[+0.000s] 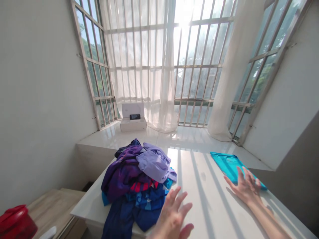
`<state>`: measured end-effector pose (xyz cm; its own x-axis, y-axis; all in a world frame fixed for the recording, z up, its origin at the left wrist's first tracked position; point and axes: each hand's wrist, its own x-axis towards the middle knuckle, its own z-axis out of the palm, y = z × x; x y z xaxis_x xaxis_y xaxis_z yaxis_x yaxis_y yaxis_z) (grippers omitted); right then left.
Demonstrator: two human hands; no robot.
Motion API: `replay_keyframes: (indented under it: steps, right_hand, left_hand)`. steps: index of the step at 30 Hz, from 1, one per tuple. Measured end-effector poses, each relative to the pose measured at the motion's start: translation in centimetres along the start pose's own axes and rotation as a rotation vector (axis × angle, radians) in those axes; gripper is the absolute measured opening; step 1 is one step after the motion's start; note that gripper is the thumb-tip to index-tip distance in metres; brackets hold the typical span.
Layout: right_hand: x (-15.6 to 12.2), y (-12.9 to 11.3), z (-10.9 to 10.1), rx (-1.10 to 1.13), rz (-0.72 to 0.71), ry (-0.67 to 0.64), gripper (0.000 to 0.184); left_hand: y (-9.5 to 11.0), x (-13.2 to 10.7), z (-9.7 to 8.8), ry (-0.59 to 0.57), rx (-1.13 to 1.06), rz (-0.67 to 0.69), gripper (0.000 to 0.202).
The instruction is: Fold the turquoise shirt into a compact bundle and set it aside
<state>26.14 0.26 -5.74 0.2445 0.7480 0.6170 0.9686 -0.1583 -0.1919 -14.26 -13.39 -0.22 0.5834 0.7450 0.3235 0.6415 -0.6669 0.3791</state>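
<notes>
A folded turquoise garment [225, 162] lies flat near the right edge of the white table. My right hand [246, 186] is over its near end, fingers spread; whether the palm presses on it I cannot tell. To the left, a loose heap of clothes [119, 169] in purple, navy, blue and red covers part of the table, with a lavender garment [154, 164] on top. My left hand [175, 212] hovers by the heap's right side, fingers apart and holding nothing. Dark navy cloth [119, 219] hangs over the table's front edge.
The white table [191, 199] meets a tiled window sill [189, 134]. On the sill stands an open white box [133, 124] with a phone [135, 117]. Sheer curtains [159, 66] hang before barred windows. A red container [17, 222] is at lower left by a wooden surface [52, 205].
</notes>
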Motion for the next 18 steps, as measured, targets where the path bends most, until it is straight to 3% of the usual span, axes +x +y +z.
replay_keyframes:
  steps: [2, 5, 7, 9, 11, 13, 16, 18]
  right_hand:
    - [-1.2, -0.6, -0.5, 0.024, -0.022, 0.053, 0.072]
    - [-4.0, -1.9, -1.2, 0.053, -0.085, 0.072, 0.064]
    - [-6.4, -3.0, -2.1, 0.091, -0.154, 0.049, 0.06]
    - [-8.9, -4.4, -3.4, 0.151, -0.216, 0.029, 0.055]
    - [-11.4, -6.4, -4.7, 0.224, -0.243, 0.019, 0.051]
    - [-13.5, -8.7, -5.9, 0.332, -0.266, -0.015, 0.048]
    - [-15.3, -12.8, -6.9, 0.566, -0.247, -0.128, 0.058]
    - [-15.8, -15.1, -7.2, 0.736, -0.221, -0.192, 0.059]
  left_hand:
    - [-0.5, 0.5, -3.9, 0.164, 0.094, -0.052, 0.05]
    - [-3.4, 2.1, -9.1, 0.422, 0.332, -0.294, 0.055]
    - [-5.7, 3.4, -11.3, 0.434, 0.42, -0.401, 0.049]
    - [-6.9, 4.5, -11.9, 0.385, 0.398, -0.365, 0.04]
    - [-6.2, 5.1, -10.7, 0.334, 0.345, -0.287, 0.035]
    - [-3.9, 5.1, -8.1, 0.312, 0.254, -0.24, 0.035]
    - [0.7, 4.5, -3.2, 0.293, -0.133, -0.219, 0.033]
    - [3.2, 3.8, -0.6, 0.185, -0.355, -0.144, 0.033]
